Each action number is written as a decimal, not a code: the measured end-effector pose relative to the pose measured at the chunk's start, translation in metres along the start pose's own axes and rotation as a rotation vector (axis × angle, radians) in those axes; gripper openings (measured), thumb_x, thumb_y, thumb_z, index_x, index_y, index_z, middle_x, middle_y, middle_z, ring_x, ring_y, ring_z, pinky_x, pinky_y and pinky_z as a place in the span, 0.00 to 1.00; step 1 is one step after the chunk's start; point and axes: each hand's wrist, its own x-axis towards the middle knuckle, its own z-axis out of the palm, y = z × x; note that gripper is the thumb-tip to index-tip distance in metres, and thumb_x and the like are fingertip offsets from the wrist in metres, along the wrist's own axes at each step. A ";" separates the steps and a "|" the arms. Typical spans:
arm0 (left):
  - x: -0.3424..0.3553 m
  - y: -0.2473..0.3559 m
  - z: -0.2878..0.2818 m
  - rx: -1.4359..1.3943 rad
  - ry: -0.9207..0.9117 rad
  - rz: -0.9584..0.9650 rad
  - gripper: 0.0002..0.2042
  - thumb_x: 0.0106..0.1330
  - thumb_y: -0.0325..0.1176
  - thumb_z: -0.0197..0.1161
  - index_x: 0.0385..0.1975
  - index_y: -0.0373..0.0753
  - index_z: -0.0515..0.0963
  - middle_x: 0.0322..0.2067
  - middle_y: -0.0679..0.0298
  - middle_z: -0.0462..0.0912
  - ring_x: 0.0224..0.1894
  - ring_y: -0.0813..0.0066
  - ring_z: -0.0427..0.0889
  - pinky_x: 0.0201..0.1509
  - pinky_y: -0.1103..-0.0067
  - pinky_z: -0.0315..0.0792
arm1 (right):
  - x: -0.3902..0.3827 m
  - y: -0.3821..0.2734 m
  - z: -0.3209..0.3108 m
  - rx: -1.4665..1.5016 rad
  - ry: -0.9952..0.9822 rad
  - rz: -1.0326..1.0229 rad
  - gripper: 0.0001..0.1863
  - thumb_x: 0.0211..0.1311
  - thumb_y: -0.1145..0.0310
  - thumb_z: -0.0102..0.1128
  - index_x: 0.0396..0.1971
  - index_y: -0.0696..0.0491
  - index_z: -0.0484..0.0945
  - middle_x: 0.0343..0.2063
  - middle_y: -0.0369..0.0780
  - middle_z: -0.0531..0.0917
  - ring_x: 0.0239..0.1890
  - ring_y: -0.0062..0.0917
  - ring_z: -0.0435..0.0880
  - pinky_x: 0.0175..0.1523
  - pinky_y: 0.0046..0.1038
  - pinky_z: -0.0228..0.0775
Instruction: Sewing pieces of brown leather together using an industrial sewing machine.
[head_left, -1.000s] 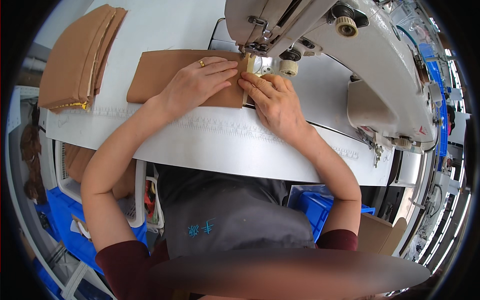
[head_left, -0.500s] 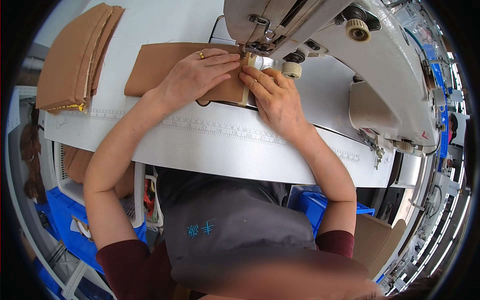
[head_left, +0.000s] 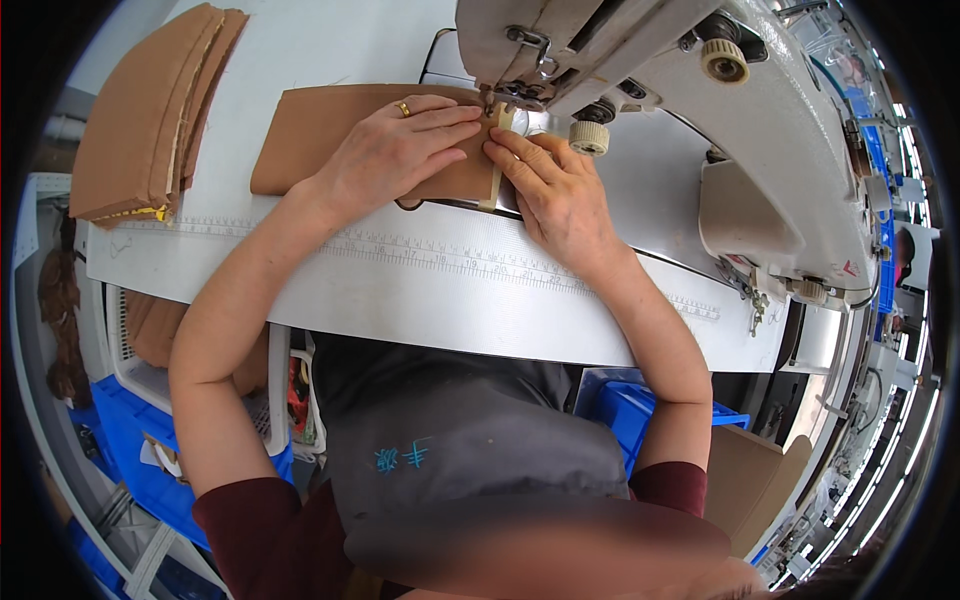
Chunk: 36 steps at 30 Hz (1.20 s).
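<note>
Left hand open and flat on a brown piece, right hand fingertips at its right edge, grip unclear, piece on a white table by the sewing machine

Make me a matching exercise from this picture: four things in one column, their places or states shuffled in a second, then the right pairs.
Column one
1. Left hand
2. Right hand
3. Brown stack
4. Sewing machine

Column two
A. Fingers lie across the pale strip at the right end of the brown piece
B. White body, at the picture's upper right
C. Wears a ring and rests on the brown piece
D. On the white table, at the picture's upper left

Pairs: 1-C, 2-A, 3-D, 4-B
</note>
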 end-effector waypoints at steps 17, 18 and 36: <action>-0.007 0.003 -0.005 -0.118 -0.027 -0.017 0.18 0.58 0.35 0.66 0.48 0.36 0.79 0.53 0.65 0.79 0.54 0.66 0.75 0.58 0.73 0.72 | -0.007 -0.006 -0.007 0.085 0.052 -0.160 0.20 0.48 0.75 0.61 0.45 0.53 0.82 0.48 0.36 0.82 0.47 0.32 0.77 0.50 0.30 0.68; -0.006 0.003 -0.005 -0.119 -0.028 -0.016 0.18 0.58 0.35 0.66 0.48 0.36 0.79 0.53 0.65 0.79 0.54 0.66 0.75 0.58 0.73 0.72 | -0.008 -0.006 -0.007 0.085 0.052 -0.158 0.20 0.48 0.75 0.61 0.45 0.53 0.82 0.48 0.36 0.82 0.47 0.32 0.77 0.50 0.30 0.68; -0.003 0.004 0.000 0.012 -0.077 -0.008 0.19 0.64 0.39 0.61 0.55 0.45 0.76 0.56 0.67 0.76 0.57 0.66 0.72 0.60 0.70 0.69 | -0.306 0.272 -0.288 0.560 1.253 0.912 0.25 0.70 0.57 0.51 0.57 0.62 0.69 0.54 0.48 0.76 0.54 0.32 0.77 0.60 0.31 0.69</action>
